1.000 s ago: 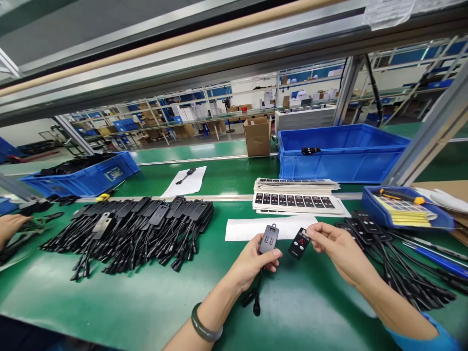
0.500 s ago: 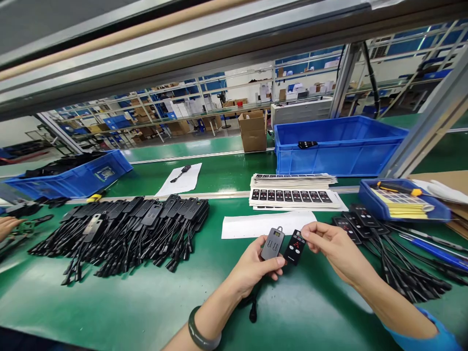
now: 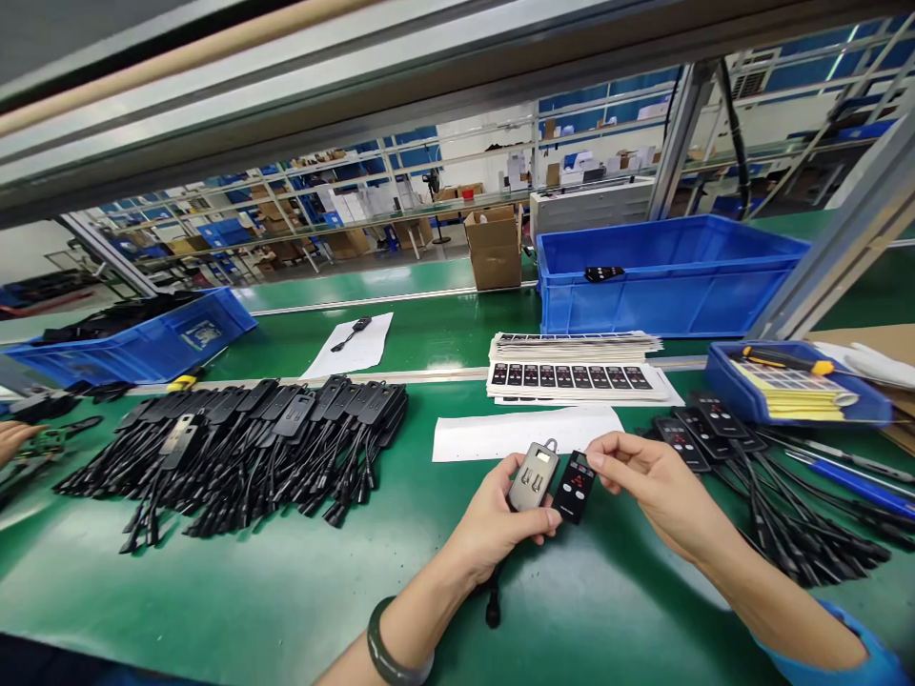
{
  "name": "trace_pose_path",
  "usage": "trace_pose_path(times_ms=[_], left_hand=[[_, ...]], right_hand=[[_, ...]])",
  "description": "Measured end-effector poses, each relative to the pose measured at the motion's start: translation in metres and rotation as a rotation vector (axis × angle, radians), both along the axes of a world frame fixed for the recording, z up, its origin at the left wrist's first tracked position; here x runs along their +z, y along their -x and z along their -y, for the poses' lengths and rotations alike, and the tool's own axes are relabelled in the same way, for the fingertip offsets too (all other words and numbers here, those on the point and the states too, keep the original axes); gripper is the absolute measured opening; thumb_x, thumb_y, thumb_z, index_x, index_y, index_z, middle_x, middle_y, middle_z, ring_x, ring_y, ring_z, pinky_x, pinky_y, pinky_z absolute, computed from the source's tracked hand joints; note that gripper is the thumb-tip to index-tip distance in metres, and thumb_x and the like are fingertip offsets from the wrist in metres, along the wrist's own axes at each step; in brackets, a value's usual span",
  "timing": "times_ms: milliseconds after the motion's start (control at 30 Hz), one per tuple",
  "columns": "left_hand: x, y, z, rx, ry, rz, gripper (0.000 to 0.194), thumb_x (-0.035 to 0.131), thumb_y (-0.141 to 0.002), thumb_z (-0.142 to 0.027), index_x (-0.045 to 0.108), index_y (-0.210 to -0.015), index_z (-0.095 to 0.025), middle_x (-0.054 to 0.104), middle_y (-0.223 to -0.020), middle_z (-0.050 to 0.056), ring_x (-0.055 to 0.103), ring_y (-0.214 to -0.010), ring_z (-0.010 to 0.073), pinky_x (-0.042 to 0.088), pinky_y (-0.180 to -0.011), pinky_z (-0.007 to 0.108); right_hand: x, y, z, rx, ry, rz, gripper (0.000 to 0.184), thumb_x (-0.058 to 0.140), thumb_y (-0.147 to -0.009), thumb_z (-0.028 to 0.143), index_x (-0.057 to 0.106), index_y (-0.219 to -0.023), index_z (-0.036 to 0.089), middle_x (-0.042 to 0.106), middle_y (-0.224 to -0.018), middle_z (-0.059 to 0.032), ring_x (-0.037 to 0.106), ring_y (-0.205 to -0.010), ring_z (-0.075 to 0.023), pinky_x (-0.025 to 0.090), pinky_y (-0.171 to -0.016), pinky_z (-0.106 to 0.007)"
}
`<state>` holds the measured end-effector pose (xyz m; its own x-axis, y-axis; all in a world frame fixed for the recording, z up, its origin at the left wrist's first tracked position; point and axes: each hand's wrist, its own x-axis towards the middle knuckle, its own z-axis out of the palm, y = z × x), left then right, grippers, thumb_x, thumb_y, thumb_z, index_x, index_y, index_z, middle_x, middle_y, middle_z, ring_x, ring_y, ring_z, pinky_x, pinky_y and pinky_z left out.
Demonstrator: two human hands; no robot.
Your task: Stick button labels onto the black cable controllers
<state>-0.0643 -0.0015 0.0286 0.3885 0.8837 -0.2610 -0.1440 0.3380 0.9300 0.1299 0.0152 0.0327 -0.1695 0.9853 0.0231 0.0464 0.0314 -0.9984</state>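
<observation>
My left hand (image 3: 497, 522) grips a small grey controller unit (image 3: 533, 475) with a loop on top; its black cable (image 3: 493, 602) hangs down to the green belt. My right hand (image 3: 647, 484) pinches a black label sticker (image 3: 573, 487) with red marks by its upper edge. The sticker sits right beside the grey unit, touching or nearly touching its right side. Both are held just above the belt, in front of a white backing strip (image 3: 525, 433).
A big pile of black cabled units (image 3: 243, 443) lies at left, a smaller pile (image 3: 764, 481) at right. Stacked label sheets (image 3: 572, 367) sit behind. Blue bins (image 3: 672, 276) (image 3: 135, 338) and a small blue tray (image 3: 793, 395) stand around. Another person's hand (image 3: 14, 438) shows at far left.
My right hand has brought the black sticker left, from apart to right against the grey unit. My left hand has barely moved.
</observation>
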Motion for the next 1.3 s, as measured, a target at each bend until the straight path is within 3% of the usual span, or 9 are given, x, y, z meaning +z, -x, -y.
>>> trace_pose_path(times_ms=[267, 533, 767, 933, 1133, 1300], left_hand=[[0.001, 0.001, 0.001, 0.002, 0.007, 0.001, 0.048, 0.078, -0.062, -0.026, 0.052, -0.101, -0.016, 0.054, -0.072, 0.001, 0.052, -0.061, 0.0087, 0.043, -0.049, 0.012], [-0.003, 0.0, 0.0, 0.017, 0.043, 0.036, 0.05, 0.078, -0.061, -0.025, 0.052, -0.104, -0.016, 0.054, -0.078, 0.002, 0.05, -0.063, 0.0074, 0.043, -0.048, 0.012], [-0.005, -0.002, -0.003, 0.048, 0.095, 0.058, 0.04, 0.058, -0.075, -0.027, 0.05, -0.113, -0.016, 0.059, -0.101, 0.011, 0.054, -0.07, 0.0079, 0.044, -0.057, 0.012], [-0.005, -0.004, 0.0, -0.036, 0.151, 0.079, 0.048, 0.07, -0.069, -0.029, 0.049, -0.11, -0.016, 0.059, -0.103, 0.014, 0.06, -0.074, 0.014, 0.05, -0.064, 0.018], [-0.009, -0.007, 0.004, -0.129, 0.175, 0.126, 0.064, 0.08, -0.063, -0.028, 0.044, -0.115, -0.021, 0.061, -0.091, 0.011, 0.065, -0.08, 0.0238, 0.054, -0.068, 0.024], [-0.008, -0.009, 0.004, -0.18, 0.202, 0.162, 0.074, 0.084, -0.059, -0.027, 0.042, -0.119, -0.022, 0.06, -0.1, 0.014, 0.064, -0.087, 0.0267, 0.054, -0.073, 0.026]], right_hand=[[0.002, 0.003, 0.002, -0.039, -0.048, 0.037, 0.036, 0.066, -0.073, 0.05, 0.064, -0.079, 0.015, 0.052, -0.064, -0.0031, 0.045, -0.059, -0.0127, 0.041, -0.056, -0.025], [-0.009, 0.002, 0.002, -0.072, -0.117, 0.084, 0.027, 0.062, -0.08, 0.044, 0.062, -0.081, 0.017, 0.055, -0.075, -0.0024, 0.045, -0.062, -0.0111, 0.037, -0.057, -0.023], [-0.009, -0.002, -0.001, -0.152, -0.095, 0.064, 0.028, 0.061, -0.081, 0.045, 0.061, -0.083, 0.016, 0.054, -0.073, -0.0024, 0.043, -0.056, -0.0102, 0.036, -0.053, -0.024], [-0.006, -0.006, -0.002, -0.237, -0.131, 0.022, 0.03, 0.064, -0.078, 0.045, 0.06, -0.08, 0.016, 0.053, -0.073, -0.0029, 0.042, -0.054, -0.0094, 0.036, -0.051, -0.023], [-0.005, -0.003, 0.003, -0.067, -0.064, 0.053, 0.029, 0.063, -0.079, 0.044, 0.061, -0.079, 0.015, 0.051, -0.068, -0.0023, 0.041, -0.055, -0.0096, 0.035, -0.051, -0.023], [0.0, 0.004, 0.005, 0.039, -0.053, 0.046, 0.028, 0.063, -0.079, 0.042, 0.063, -0.075, 0.014, 0.053, -0.066, -0.002, 0.038, -0.052, -0.0079, 0.034, -0.051, -0.022]])
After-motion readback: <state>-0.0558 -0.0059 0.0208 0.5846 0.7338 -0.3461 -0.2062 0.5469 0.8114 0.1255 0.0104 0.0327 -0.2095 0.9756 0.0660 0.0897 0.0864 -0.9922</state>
